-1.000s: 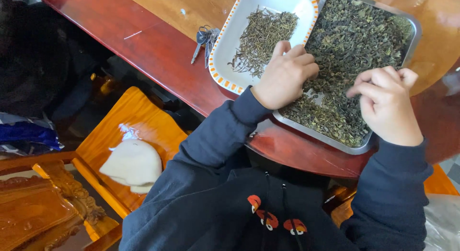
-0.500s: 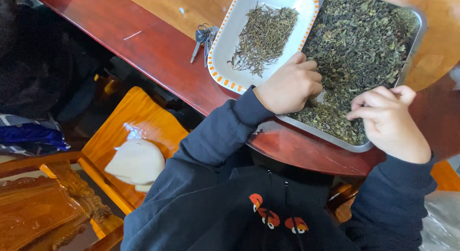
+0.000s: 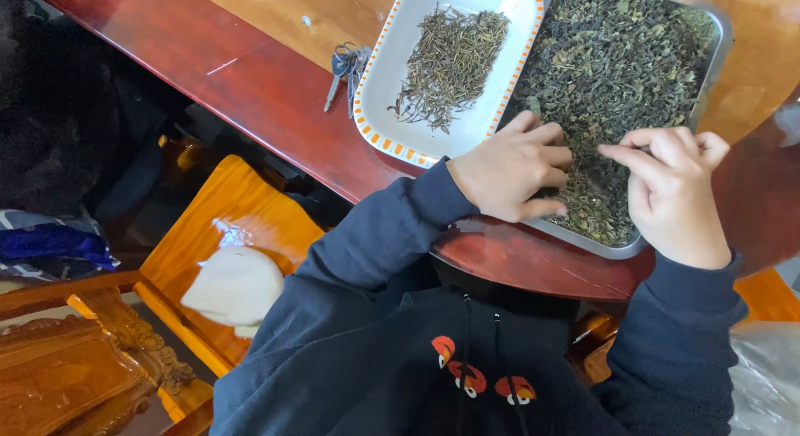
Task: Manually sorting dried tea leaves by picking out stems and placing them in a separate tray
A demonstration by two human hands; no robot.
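Left of our hands: white dish (image 3: 392, 86) and keys (image 3: 346, 65) block us.
Beyond: bare tabletop (image 3: 250, 78), passable.

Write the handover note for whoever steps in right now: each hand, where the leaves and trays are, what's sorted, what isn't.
Left hand: resting on the loose leaves at the near end of the metal tray, fingers curled, nothing clearly gripped.
Right hand: over the same tray, fingertips pinched just above the leaves; whether it holds a piece is too small to tell.
White tray with the orange-dashed rim sits beside the metal one and holds a small pile of thin stems.
Keys lie on the red table beside the white tray.
Done: that small pile.
Left: the metal tray is full of leaves.
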